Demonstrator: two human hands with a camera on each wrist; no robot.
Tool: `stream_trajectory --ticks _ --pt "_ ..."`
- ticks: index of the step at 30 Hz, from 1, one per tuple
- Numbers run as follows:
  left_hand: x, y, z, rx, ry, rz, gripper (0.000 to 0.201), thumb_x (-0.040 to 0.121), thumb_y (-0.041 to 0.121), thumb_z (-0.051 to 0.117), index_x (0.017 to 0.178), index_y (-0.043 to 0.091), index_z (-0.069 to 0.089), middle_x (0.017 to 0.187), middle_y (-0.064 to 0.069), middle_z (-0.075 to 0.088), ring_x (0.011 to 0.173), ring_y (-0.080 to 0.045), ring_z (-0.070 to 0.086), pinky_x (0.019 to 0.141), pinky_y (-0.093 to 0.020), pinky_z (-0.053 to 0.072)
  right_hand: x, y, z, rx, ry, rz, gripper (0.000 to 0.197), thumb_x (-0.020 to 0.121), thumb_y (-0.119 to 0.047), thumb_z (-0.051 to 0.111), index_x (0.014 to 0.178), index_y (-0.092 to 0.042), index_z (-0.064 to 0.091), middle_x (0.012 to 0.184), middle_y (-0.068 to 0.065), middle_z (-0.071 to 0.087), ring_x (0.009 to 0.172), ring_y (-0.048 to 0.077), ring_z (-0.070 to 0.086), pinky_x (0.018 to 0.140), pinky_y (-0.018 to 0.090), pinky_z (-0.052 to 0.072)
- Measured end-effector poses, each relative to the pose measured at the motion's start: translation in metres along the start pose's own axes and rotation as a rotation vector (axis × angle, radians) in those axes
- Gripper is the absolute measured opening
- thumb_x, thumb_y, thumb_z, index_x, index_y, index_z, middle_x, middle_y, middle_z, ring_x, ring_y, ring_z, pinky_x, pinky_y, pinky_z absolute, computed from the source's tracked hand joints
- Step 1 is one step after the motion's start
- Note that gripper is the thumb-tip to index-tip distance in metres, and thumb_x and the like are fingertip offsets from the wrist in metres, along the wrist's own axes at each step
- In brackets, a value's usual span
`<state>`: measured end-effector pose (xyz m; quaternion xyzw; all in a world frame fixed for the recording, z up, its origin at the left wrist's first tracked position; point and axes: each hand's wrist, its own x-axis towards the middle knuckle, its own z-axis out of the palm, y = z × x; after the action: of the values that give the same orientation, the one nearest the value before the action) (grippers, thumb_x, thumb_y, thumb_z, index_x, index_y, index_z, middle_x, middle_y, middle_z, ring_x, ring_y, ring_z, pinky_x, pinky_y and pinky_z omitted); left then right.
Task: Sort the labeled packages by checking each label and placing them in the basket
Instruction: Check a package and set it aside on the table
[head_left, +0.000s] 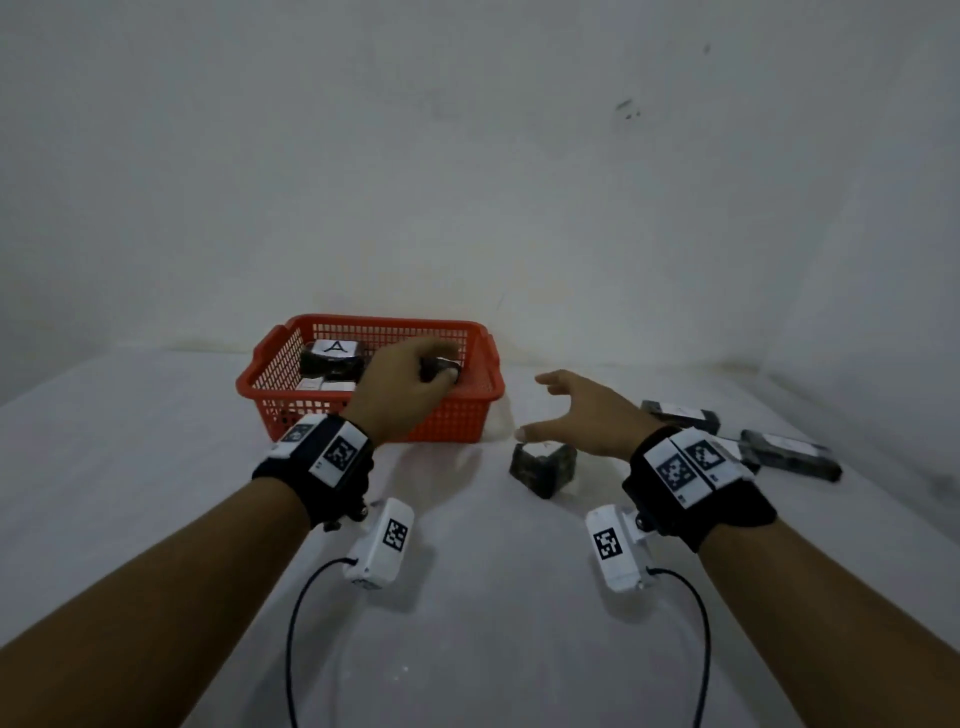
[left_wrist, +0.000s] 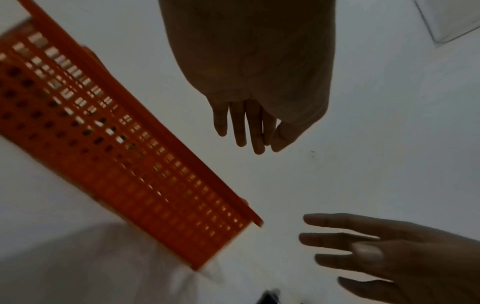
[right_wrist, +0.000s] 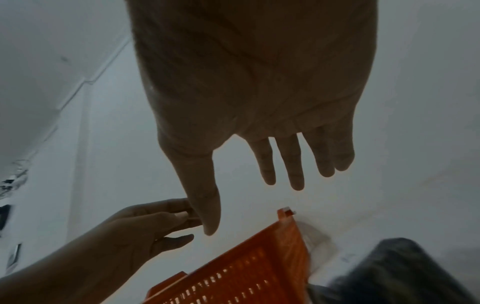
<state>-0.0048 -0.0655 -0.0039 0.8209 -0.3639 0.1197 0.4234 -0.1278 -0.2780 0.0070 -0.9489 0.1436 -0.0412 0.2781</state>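
Note:
The orange basket (head_left: 467, 415) stands at the back of the table, and several dark packages lie in it, one with a white "A" label (head_left: 335, 349). My left hand (head_left: 423, 371) hovers over the basket's right part, just above a dark package (head_left: 441, 370). In the left wrist view its fingers (left_wrist: 242, 127) hang straight and hold nothing. My right hand (head_left: 550, 405) is spread open above a dark package (head_left: 543, 467) that lies on the table right of the basket. The right wrist view shows this package (right_wrist: 389, 271) below the palm.
More dark packages with white labels lie at the right: one (head_left: 680, 414) further back, one (head_left: 789, 454) nearer, and one partly hidden behind my right wrist. A white wall rises right behind the basket. The table (head_left: 156, 467) is white.

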Motion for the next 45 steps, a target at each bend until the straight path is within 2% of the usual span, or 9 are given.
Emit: stream_trajectory --ticks 11,18,20,23,27,31,34,38,45 --pt "-0.001 0.038 0.078 0.355 -0.524 0.047 0.087 0.082 0.022 0.083 0.156 0.017 0.037 0.158 -0.004 0.042 0.145 -0.022 0.041 0.118 -0.033 0.032 -0.013 0.054 0.006 -0.151 -0.126 0.175 0.112 0.075 -0.053 0.087 0.163 -0.019 0.026 0.165 0.005 0.038 0.148 0.026 0.043 0.114 0.037 0.04" --pt "0.01 0.042 0.111 0.471 -0.691 -0.004 0.101 0.077 0.018 0.087 0.159 0.013 0.029 0.162 -0.007 0.036 0.147 -0.025 0.039 0.12 -0.035 0.032 -0.002 0.051 0.017 -0.221 -0.158 0.157 0.113 0.075 -0.053 0.087 0.162 -0.014 0.027 0.164 0.007 0.041 0.147 0.028 0.045 0.114 0.036 0.041" --pt "0.012 0.041 0.116 0.462 -0.692 -0.006 0.097 0.08 0.019 0.085 0.159 0.013 0.03 0.161 -0.008 0.039 0.146 -0.025 0.04 0.12 -0.034 0.031 0.002 0.049 0.021 -0.23 -0.157 0.158 0.105 0.074 -0.053 0.087 0.158 -0.015 0.038 0.158 0.007 0.049 0.14 0.028 0.051 0.11 0.036 0.044" --pt "0.015 0.039 0.119 0.408 -0.677 -0.031 0.091 0.081 0.02 0.085 0.157 0.014 0.035 0.157 -0.008 0.044 0.142 -0.025 0.046 0.116 -0.034 0.036 0.006 0.048 0.025 -0.2 -0.138 0.132 0.067 0.072 -0.047 0.09 0.126 -0.016 0.066 0.121 0.005 0.069 0.111 0.026 0.065 0.086 0.031 0.05" --pt "0.017 0.035 0.11 0.295 -0.667 -0.058 0.086 0.075 0.024 0.089 0.15 0.015 0.046 0.145 -0.004 0.057 0.126 -0.023 0.06 0.105 -0.033 0.049 0.005 0.054 0.022 -0.049 -0.065 0.098 0.041 0.076 -0.035 0.09 0.109 -0.017 0.072 0.103 0.001 0.068 0.094 0.019 0.062 0.062 0.019 0.043" --pt "0.019 0.022 0.096 0.015 -0.592 -0.125 0.076 0.072 0.024 0.091 0.14 0.019 0.057 0.131 0.0 0.066 0.112 -0.016 0.068 0.097 -0.033 0.057 0.002 0.062 0.012 0.207 0.059 0.045 0.048 0.076 -0.028 0.089 0.117 -0.012 0.071 0.113 0.004 0.075 0.105 0.022 0.069 0.088 0.033 0.056" --pt "0.013 0.022 0.083 -0.322 -0.545 -0.191 0.069 0.08 0.018 0.086 0.141 0.018 0.056 0.129 -0.002 0.067 0.111 -0.016 0.07 0.095 -0.03 0.058 -0.002 0.066 0.005 0.467 0.095 -0.012 0.037 0.082 -0.023 0.087 0.112 -0.011 0.071 0.11 0.005 0.077 0.105 0.021 0.071 0.09 0.031 0.054" --pt "0.0 0.024 0.071 -0.655 -0.47 -0.251 0.057 0.085 0.022 0.076 0.139 0.012 0.058 0.128 -0.009 0.068 0.117 -0.025 0.069 0.103 -0.04 0.056 0.003 0.06 0.01 0.698 0.125 -0.038 0.034 0.089 -0.022 0.08 0.117 -0.003 0.072 0.111 0.015 0.077 0.109 0.03 0.073 0.101 0.046 0.057" --pt "-0.011 0.014 0.051 -0.693 -0.283 -0.261 0.03 0.097 0.02 0.067 0.125 0.012 0.07 0.116 -0.011 0.076 0.112 -0.03 0.071 0.104 -0.048 0.054 0.016 0.027 0.024 0.819 0.002 -0.112 0.039 0.093 -0.035 0.075 0.121 -0.007 0.072 0.111 0.008 0.077 0.11 0.021 0.073 0.101 0.038 0.058"
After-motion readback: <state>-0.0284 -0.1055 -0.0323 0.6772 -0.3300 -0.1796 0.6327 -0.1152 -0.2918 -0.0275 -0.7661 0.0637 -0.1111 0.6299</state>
